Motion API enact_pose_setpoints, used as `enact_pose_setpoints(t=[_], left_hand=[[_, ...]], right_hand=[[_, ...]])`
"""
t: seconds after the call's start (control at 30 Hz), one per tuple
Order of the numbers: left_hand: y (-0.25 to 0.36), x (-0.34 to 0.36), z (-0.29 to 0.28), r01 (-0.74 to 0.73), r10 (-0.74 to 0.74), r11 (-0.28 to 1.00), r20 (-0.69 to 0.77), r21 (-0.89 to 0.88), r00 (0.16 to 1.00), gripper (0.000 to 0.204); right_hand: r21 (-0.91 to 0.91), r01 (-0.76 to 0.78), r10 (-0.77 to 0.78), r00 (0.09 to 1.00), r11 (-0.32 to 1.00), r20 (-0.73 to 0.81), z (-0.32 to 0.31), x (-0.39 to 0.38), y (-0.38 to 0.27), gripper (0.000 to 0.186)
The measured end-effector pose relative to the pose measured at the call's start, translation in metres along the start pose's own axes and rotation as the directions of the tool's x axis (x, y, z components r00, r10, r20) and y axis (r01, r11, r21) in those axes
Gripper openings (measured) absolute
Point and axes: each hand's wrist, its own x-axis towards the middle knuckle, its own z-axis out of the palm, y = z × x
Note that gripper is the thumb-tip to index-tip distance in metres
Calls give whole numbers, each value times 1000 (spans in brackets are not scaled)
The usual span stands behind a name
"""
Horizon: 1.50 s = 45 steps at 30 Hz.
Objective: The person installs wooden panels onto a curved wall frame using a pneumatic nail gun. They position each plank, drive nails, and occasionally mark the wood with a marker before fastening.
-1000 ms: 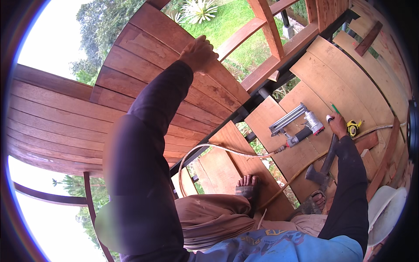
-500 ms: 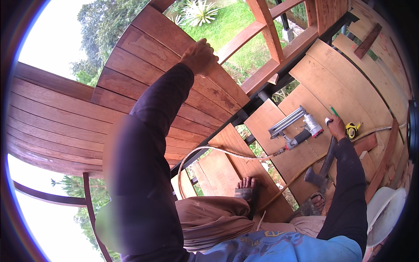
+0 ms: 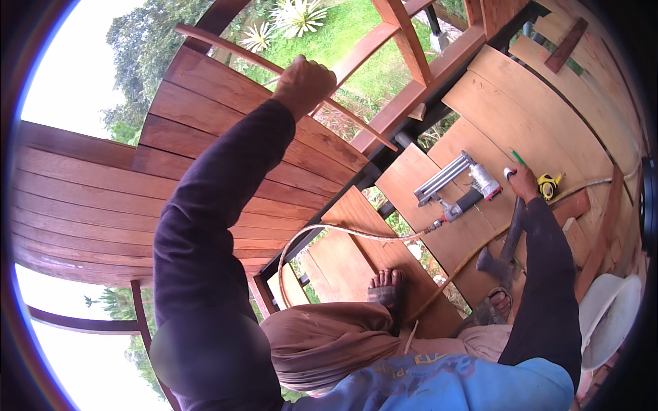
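Note:
My left hand [image 3: 305, 83] is raised and closed round the middle of a long, narrow wooden plank [image 3: 229, 48], which now shows mostly its thin edge. The plank slants beside the curved wall of reddish-brown boards [image 3: 205, 92]. My right hand [image 3: 524, 183] is low over the light boards, its fingers closed on a green pencil [image 3: 517, 157]. Something white sits at one of its fingertips; I cannot tell what. Just beyond that hand is a yellow tape measure [image 3: 548, 185]. A hatchet [image 3: 504, 248] lies with its handle end near my right wrist.
A nail gun [image 3: 460, 188] with an air hose [image 3: 329, 227] lies on the light boards [image 3: 473, 147]. Gaps between boards show grass below. Dark beams [image 3: 404, 145] and an open wooden frame [image 3: 404, 44] stand ahead. A white curved object [image 3: 610, 322] and offcuts [image 3: 574, 205] are at right.
The plank in my left hand has come away from the wall's top and turned edge-on, opening a gap. My right hand has stayed nearly in place with the pencil.

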Motion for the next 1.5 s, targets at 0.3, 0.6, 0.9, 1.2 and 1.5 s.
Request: enact_pose_setpoints(t=[0.3,0.6,0.9,1.2,1.5], left_hand=[[-14,-7,-14,80,-61,988,148,-132,987,23],[-36,-15,-4,-155,155,976,-11,-156,988,60],[-31,4,18,-138,134,975,-36,-176,990,46],[-28,0,15,-64,86,974,91,-218,992,44],[-20,1,20,-41,67,985,156,-165,985,45]], right_hand=[[43,47,-46,999,998,-11,3,0,-6,28],[41,29,-28,999,999,-23,-3,-5,-7,26],[22,43,-42,999,999,-28,-2,-5,-10,28],[19,36,-36,999,999,-2,9,4,7,25],[33,38,-37,999,999,-14,7,2,2,23]])
